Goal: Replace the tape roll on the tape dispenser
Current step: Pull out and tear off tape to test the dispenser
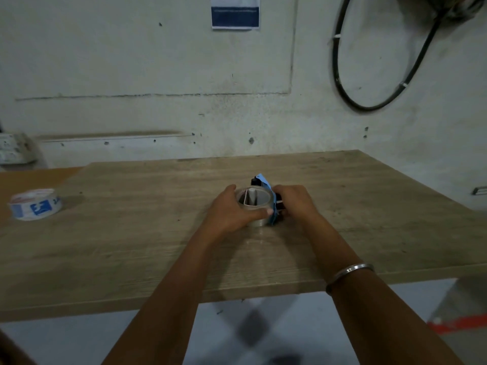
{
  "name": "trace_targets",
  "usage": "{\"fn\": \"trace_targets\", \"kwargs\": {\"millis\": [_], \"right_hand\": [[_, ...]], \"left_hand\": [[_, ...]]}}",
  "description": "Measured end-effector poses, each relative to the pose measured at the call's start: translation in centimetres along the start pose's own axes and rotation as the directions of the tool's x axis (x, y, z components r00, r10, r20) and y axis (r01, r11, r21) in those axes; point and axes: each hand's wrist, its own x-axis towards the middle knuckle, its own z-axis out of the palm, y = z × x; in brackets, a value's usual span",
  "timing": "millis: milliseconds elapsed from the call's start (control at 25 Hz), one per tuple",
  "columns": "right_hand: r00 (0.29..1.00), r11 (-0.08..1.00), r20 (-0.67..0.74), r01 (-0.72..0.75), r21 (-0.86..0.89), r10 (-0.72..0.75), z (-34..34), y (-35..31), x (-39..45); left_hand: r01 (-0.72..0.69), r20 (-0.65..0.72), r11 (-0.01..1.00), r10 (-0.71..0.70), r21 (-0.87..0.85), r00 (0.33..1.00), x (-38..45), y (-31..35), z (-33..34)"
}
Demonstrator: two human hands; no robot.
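Observation:
A blue and black tape dispenser (263, 181) lies on its side on the wooden table (158, 233), near the middle. A clear tape roll (255, 204) sits on the dispenser's white hub, its open core facing up. My left hand (232, 209) wraps around the roll from the left, thumb across its front. My right hand (293, 201) grips the dispenser's body from the right, hiding most of it. A second roll, white with blue print (35, 208), lies flat at the table's far left.
The table's near edge runs across the lower view, with grey floor (263, 325) below. A plastered wall stands just behind the table. A black cable loop (369, 75) hangs on the wall at upper right. A metal bangle (347, 275) circles my right wrist.

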Motion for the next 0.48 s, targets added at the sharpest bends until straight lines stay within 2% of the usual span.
{"fn": "trace_targets", "kwargs": {"millis": [80,200,320,480], "right_hand": [[0.997,0.995,0.072,-0.029,0.092,0.023,-0.6,0.0,-0.2],[0.991,0.983,0.137,-0.020,0.181,-0.005,-1.6,0.1,-0.9],[0.985,0.986,0.162,0.028,0.163,-0.054,-1.9,0.7,-1.4],[0.991,0.991,0.105,0.067,0.118,-0.079,-1.4,1.1,-1.3]], "left_hand": [[-0.050,0.028,0.997,0.049,0.056,0.998,0.4,-0.2,-0.5],[-0.091,0.106,0.996,0.089,0.014,0.990,0.9,-1.1,-1.7],[-0.105,0.064,0.994,0.104,0.010,0.993,0.6,-1.3,-1.6],[-0.108,-0.013,0.994,0.108,-0.013,0.994,0.5,-0.9,-0.5]]}}
